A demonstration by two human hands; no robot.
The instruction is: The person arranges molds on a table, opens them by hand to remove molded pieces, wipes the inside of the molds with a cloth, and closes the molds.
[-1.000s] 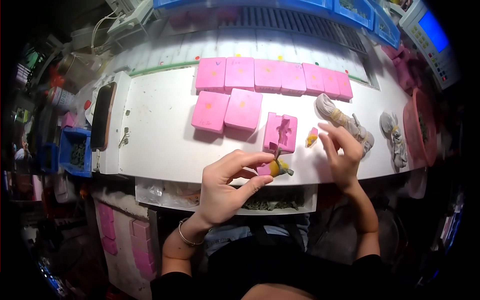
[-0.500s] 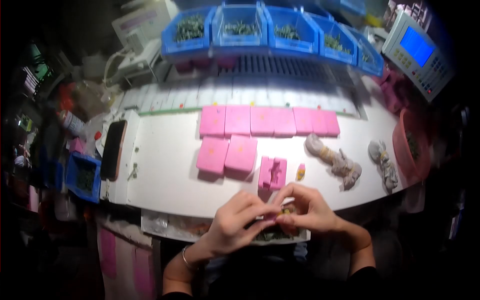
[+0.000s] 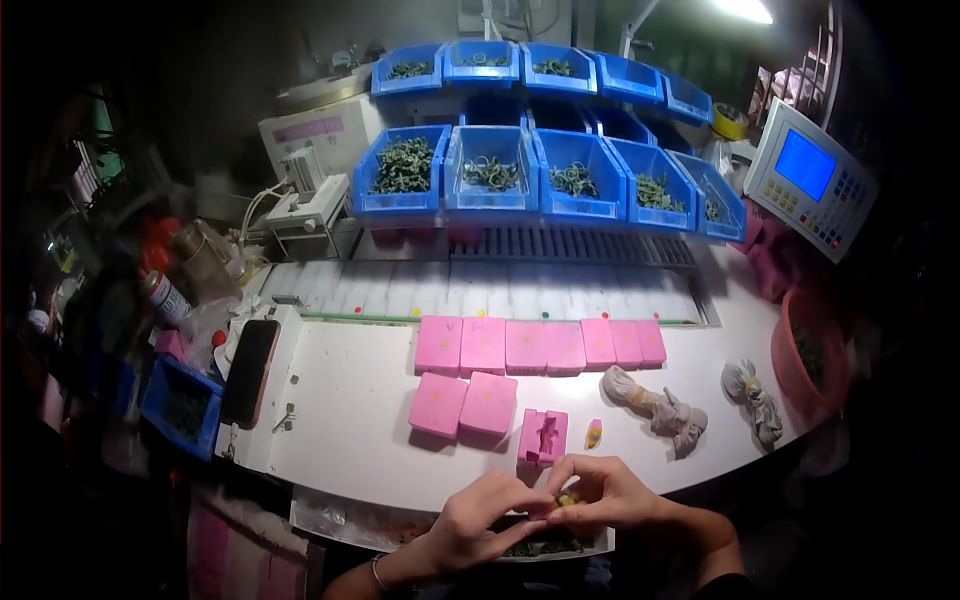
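My left hand (image 3: 478,522) and my right hand (image 3: 612,492) meet at the table's front edge, fingertips pinched together. Between them is a small yellowish piece (image 3: 567,501), mostly covered by the fingers; its kind I cannot make out. Just beyond the hands stands a pink block mould (image 3: 532,447) with a shaped hollow in its face. Right of the mould lies a small yellow and pink piece (image 3: 594,434). Below the hands, an open drawer (image 3: 605,541) holds dark green bits.
Several pink blocks (image 3: 438,345) sit in rows behind the mould. Two tied grey cloth bundles (image 3: 655,408) lie at the right, near a pink basin (image 3: 800,375). A phone (image 3: 250,373) rests at the left. Blue bins (image 3: 490,205) and a control panel (image 3: 806,172) stand at the back.
The head view has tipped upward, so the table and hands appear lower and an upper row of blue bins shows. Both hands stay pinched together around the small piece.
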